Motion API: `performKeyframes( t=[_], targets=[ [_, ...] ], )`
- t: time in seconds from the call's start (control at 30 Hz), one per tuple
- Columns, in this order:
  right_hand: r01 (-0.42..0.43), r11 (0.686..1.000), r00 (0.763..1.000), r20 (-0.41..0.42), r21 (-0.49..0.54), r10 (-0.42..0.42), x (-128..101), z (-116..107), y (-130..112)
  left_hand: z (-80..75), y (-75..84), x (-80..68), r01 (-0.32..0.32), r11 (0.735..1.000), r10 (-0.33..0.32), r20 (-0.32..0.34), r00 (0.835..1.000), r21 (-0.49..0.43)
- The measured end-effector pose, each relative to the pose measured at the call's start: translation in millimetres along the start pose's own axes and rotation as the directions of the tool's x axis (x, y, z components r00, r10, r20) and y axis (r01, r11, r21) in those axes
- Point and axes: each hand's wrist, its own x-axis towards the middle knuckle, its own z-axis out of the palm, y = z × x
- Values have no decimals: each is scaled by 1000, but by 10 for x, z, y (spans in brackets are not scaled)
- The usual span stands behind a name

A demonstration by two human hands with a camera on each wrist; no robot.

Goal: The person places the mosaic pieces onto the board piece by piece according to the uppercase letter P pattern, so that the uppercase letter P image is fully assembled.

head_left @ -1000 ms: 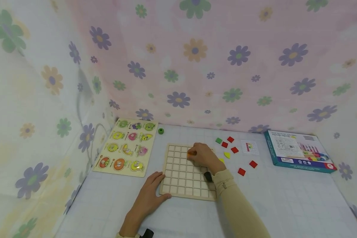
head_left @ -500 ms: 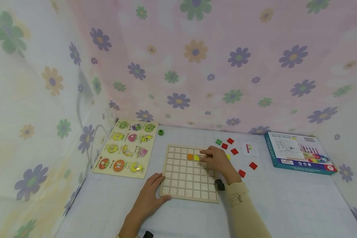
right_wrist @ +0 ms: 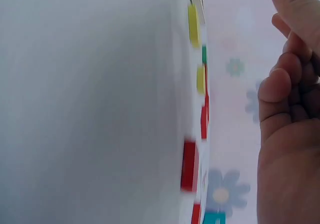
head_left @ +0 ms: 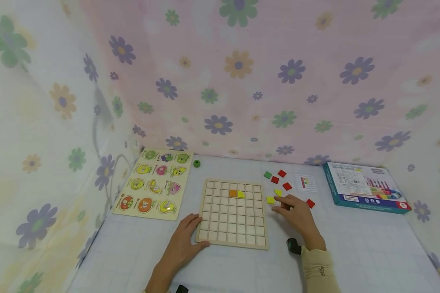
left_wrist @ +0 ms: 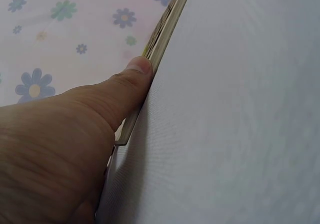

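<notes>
At the far left lies a fruit puzzle board (head_left: 153, 183), untouched. Your left hand (head_left: 183, 242) lies flat, fingers relaxed, on the near-left corner of the wooden grid board (head_left: 233, 211), thumb against its edge, which likely pins the board while pieces go in. An orange tile (head_left: 233, 193) and a yellow tile (head_left: 240, 194) sit side by side in its second row. Just right of the board, your right hand (head_left: 297, 213) holds nothing, fingers loosely bent, fingertips near a loose yellow square (head_left: 270, 200). Red tiles (head_left: 287, 186) lie scattered beyond, the box (head_left: 364, 187) farthest right.
</notes>
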Motion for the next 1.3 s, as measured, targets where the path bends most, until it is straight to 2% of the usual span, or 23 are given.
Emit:
performKeyframes(
  t=[0.13,0.23,0.4,0.53,0.7,0.87,1.0,1.17,1.3],
  targets=[
    [-45,999,998,-41,-18,44,-109,-88,107,-7,-4,-7,-2,1000,2,0,1000,0],
    [-118,992,993,-32,-33,117,-202,-160,179,2,1,-14,-2,1000,2,3,1000,3],
    [-252,966,968,-13,-52,252,-323,-273,266,5,13,-8,-3,1000,3,-5,1000,5],
    [-315,948,949,-34,-41,314,-388,-343,334,0,17,0,-5,1000,5,4,1000,1],
    [-304,951,952,-45,-45,303,-443,-372,469,-13,8,-24,21,1000,-21,2,1000,12],
    [-318,944,948,-41,-86,316,-506,-408,597,5,19,-15,15,1000,-15,6,1000,-9],
    [-345,933,938,0,-104,346,-517,-419,616,18,24,-13,18,999,-17,19,1000,-27],
    [-380,919,921,47,-101,386,-488,-402,590,24,9,-16,14,1000,-14,10,1000,-3],
    [-350,929,933,39,-118,357,-452,-370,579,8,-2,-11,7,1000,-7,3,1000,6]
  ],
)
